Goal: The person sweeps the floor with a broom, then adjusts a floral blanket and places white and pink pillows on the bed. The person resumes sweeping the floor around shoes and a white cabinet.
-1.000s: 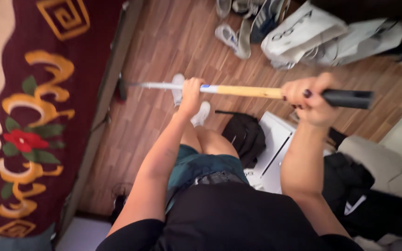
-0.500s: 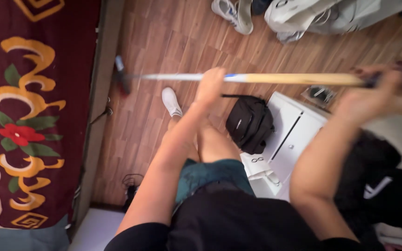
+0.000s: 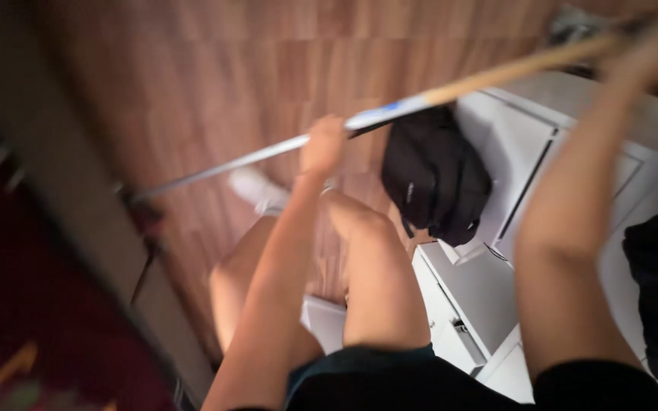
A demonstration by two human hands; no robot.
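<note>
Two hands on one long pole (image 3: 390,113), and the spacing explains itself: the left hand (image 3: 324,144) is wrapped around the pale metal stretch about midway along, acting as the pivot, while the right hand (image 3: 653,53) sits far up at the top right on the wooden part, where a small push swings the far end a long way. That right hand is badly blurred and partly cut by the frame edge; it looks closed on the pole, though I can't make out the fingers.

The pole slants down from upper right to lower left, crossing above the wooden floor (image 3: 192,68). Its low end (image 3: 140,199) meets the floor right against the edge of the bed frame (image 3: 62,198), the angle that lets a long handle reach along or under that edge without the person bending down. What kind of head it carries is lost in the blur.

Below the arms, bare knees and one white shoe (image 3: 253,186) are planted on the floor. A black bag (image 3: 436,175) rests just beside the white cabinet (image 3: 527,144), right under the pole's middle but apart from it. Dark red bedding (image 3: 24,304) fills the lower left.
</note>
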